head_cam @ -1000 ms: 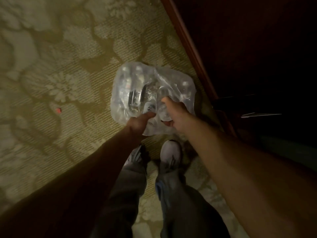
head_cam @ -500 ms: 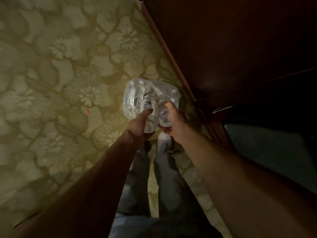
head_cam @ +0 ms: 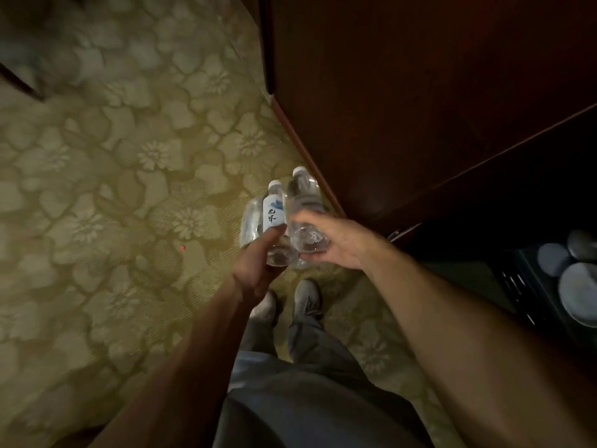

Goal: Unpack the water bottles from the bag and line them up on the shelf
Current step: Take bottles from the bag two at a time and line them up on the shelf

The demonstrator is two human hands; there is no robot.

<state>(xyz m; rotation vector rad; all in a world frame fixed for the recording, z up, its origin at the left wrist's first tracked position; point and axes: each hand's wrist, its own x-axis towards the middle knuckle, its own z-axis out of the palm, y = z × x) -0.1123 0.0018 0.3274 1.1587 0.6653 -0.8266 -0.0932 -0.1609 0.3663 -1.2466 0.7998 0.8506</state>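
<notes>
Now two clear plastic water bottles with white caps are coming up out of the bag, one in each hand, where half a second ago both were sitting down inside the crumpled plastic. The left hand (head_cam: pixel 255 270) is curling its thumb and fingers round the base of the labelled bottle (head_cam: pixel 274 218), the one with the white and blue label; the right hand (head_cam: pixel 336 242) is wrapping its fingers round the lower body of the plainer bottle (head_cam: pixel 302 205). Both bottles are pointing caps away from the palms, lying side by side and nearly touching. Just beyond the left grip and lower down, the clear crumpled plastic bag (head_cam: pixel 250 221) is resting on the green floral carpet (head_cam: pixel 129 189), smaller in view than before because the person is straightening up. To the outside of the right grip, the dark red-brown wooden cabinet (head_cam: pixel 420 108) is rising, with a dark open recess (head_cam: pixel 484 253) below its edge. By my reading, the lifting-out is done for this pair and the carry to the shelf is what remains; whether more bottles are sitting in the bag I cannot tell.
</notes>
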